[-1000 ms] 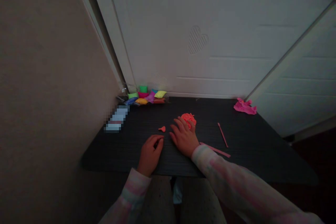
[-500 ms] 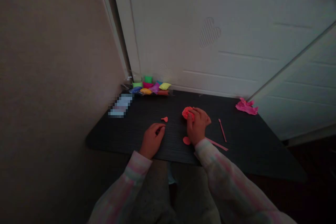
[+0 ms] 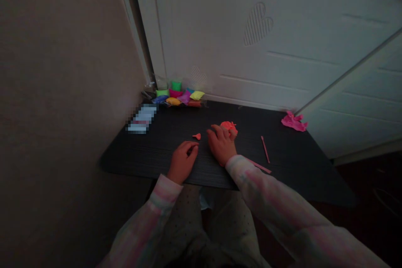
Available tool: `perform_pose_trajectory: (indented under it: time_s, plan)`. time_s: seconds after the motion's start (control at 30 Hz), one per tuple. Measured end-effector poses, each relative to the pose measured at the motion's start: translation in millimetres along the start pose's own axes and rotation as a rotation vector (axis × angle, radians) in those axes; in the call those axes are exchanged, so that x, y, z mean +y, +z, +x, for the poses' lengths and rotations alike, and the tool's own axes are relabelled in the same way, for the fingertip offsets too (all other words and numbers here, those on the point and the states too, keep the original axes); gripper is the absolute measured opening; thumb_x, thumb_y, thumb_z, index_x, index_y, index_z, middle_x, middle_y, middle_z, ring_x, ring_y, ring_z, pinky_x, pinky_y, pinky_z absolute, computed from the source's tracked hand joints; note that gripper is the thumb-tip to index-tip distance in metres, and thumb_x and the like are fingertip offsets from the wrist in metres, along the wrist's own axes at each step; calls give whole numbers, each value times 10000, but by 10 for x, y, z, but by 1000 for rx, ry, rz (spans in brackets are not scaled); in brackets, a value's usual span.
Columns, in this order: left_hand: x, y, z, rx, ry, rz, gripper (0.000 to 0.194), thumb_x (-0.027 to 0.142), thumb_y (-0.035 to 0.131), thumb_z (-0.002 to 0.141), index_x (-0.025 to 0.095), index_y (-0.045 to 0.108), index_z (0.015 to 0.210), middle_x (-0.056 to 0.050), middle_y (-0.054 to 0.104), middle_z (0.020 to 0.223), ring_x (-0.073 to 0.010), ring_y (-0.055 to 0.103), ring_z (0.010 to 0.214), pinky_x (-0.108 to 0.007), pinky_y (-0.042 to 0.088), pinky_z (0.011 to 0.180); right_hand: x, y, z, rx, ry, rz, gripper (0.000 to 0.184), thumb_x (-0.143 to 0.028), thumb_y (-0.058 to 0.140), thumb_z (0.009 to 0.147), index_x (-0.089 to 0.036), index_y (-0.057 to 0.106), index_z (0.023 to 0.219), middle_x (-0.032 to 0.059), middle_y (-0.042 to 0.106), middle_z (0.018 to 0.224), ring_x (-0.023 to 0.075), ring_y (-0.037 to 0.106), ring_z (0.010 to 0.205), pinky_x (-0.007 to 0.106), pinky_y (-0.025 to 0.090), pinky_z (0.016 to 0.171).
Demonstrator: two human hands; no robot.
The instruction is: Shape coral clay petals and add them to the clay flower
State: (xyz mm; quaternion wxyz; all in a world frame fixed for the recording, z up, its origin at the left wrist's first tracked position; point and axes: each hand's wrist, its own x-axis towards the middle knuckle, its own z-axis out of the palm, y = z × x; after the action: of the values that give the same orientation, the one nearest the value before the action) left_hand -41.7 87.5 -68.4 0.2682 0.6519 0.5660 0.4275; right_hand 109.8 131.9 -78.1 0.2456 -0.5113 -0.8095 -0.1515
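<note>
A bright orange-red lump of modelling clay (image 3: 230,126) with a rough surface lies on the dark table. In front of it is my right hand (image 3: 221,145), palm down with the fingers apart; it covers the lump's near side, so I cannot tell whether they touch. My left hand (image 3: 183,161) rests near the table's front edge, fingers curled and thumb pressed against them; anything inside is hidden. Just beyond its fingertips lies a small orange clay piece (image 3: 197,136) with a rounded end and a thin tail.
Right of my hands lie a thin pink modelling tool (image 3: 265,149) and a flat pink strip (image 3: 260,166), partly behind my sleeve. A crumpled pink piece (image 3: 294,121) is at the far right. Several coloured clay packets (image 3: 176,93) and a blurred-out phone-like rectangle (image 3: 142,119) are at the left.
My right hand has come off the top of the clay lump and moved left, its fingers spreading. It now hides the round pink end seen before. My left hand stays put.
</note>
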Motion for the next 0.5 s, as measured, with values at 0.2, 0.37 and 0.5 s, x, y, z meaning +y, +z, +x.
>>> perform_pose_trajectory:
  time_s: [0.2, 0.37, 0.5]
  plan:
    - [26, -18, -11, 68, 46, -2, 193, 207, 444, 793, 168, 632, 816, -57, 648, 851, -160, 605, 799, -283, 480, 722, -48, -50, 9, 127, 52, -18, 244, -248, 410, 850, -195, 552, 1041, 107, 582, 1062, 223, 464, 1004, 395, 215, 880]
    - [40, -26, -4, 119, 89, 5, 181, 207, 464, 776, 183, 643, 774, -38, 661, 792, -156, 619, 748, -267, 492, 666, 31, -94, 4, 308, 174, 2, 285, -228, 366, 850, -149, 519, 1077, 134, 562, 1024, 240, 465, 1001, 391, 273, 835]
    - [25, -28, -17, 81, 53, 21, 186, 219, 462, 787, 170, 639, 815, -46, 653, 840, -153, 608, 780, -263, 479, 701, 37, -123, -73, 276, 280, 10, 322, -209, 318, 857, -99, 498, 1100, 176, 501, 1091, 265, 421, 1056, 406, 260, 846]
